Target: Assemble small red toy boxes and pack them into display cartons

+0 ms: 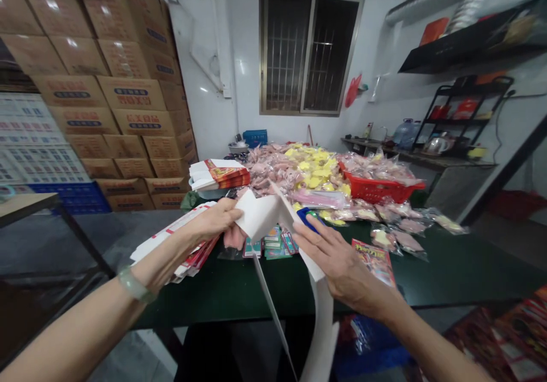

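Two hands, the left hand point(211, 222) and the right hand point(342, 262), are clamping a folded white card blank point(258, 214) slightly apart. Its long end is hanging past the near edge of the worktop point(453, 274).

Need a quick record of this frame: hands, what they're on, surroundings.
left hand: grips folded white card
left wrist: pale green bangle
right hand: fingers spread over blue-and-green object, kind unclear
hanging below: white card strip
table: dark green
beyond: red plastic basket, bagged pink and yellow goods
left background: stacked cardboard cartons
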`<state>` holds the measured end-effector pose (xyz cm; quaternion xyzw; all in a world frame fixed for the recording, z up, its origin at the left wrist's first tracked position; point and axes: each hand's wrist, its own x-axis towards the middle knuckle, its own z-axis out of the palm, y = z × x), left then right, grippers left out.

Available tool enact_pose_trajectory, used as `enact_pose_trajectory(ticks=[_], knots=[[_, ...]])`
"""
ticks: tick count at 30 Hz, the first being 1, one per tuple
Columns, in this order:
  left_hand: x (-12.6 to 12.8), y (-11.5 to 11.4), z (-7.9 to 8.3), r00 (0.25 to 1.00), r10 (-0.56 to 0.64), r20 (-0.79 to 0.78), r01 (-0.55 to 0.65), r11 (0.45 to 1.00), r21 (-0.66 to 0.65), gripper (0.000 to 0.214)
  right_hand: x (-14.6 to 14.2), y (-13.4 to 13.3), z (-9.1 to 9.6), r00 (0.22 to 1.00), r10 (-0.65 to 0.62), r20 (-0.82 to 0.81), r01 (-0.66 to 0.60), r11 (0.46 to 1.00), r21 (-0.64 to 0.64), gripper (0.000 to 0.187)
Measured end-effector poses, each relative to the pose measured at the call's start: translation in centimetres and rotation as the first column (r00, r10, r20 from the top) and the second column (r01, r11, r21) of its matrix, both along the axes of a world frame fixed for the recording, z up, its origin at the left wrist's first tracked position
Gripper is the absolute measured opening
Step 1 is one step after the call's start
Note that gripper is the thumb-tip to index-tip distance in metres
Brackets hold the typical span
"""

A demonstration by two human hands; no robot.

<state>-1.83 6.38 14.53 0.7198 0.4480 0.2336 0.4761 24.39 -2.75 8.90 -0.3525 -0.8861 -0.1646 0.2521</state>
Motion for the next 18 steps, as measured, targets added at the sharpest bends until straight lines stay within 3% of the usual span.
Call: enact_pose_trajectory(ticks=[4,7,11,14,18], knots=[[-3.7,1.0,0.2,0.999,0.006,0.052,-0.004,1.000,-0.024,0.023,0.8,-1.8,1.3,0.943,0.148,0.298,-0.108,0.983,-0.146,0.058],[-5.6,1.0,0.8,0.999,0.006,0.043,-0.006,1.000,-0.003,0.027,0.3,-3.0,1.7,0.906,0.244,0.347,-0.172,0.959,-0.227,0.055],[-6.2,0.0,1.9,0.996,-0.065,-0.060,0.073,0.985,0.155,0.046,-1.0,-3.3,2.2,0.903,0.276,0.331,-0.172,0.935,-0.312,0.046],[-5.4,-1.0,2.7,0.978,-0.055,-0.200,0.121,0.935,0.333,0.056,-1.9,-2.2,2.4,0.902,0.324,0.285,-0.191,0.892,-0.411,0.041],[-4.2,-2.0,2.9,0.919,0.019,-0.394,0.227,0.792,0.567,0.046,-2.8,-0.5,0.7,0.954,0.289,0.079,-0.232,0.880,-0.415,0.022]])
